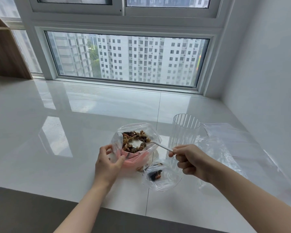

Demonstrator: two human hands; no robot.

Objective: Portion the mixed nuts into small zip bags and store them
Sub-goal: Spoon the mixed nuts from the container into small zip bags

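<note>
Both hands are working over the glossy white counter under the window, and the action is centred on the big clear bag standing open with its mouth spread wide. The left hand is gripping that bag at its near left edge, thumb and fingers curled onto the plastic right by the pink zip strip, which is sagging across the front of the opening. Inside, the mixed nuts are lying in a loose ring of brown and dark pieces around a pale bare patch in the middle. The right hand is pinching the handle of a white spoon between thumb and forefinger, the other fingers curled under, and the spoon's far end is reaching over the bag's right rim toward the nuts; whether anything is sitting in its bowl is too small to tell. Just in front of the big bag, touching it, a small zip bag is lying on the counter with a little dark clump of nuts showing through its near left corner. A tall ribbed clear glass is standing upright just behind the right hand, and more clear plastic bags are lying flat and crumpled on the counter to the right of it. A wooden shelf unit is standing at the far left, well apart from the work.
</note>
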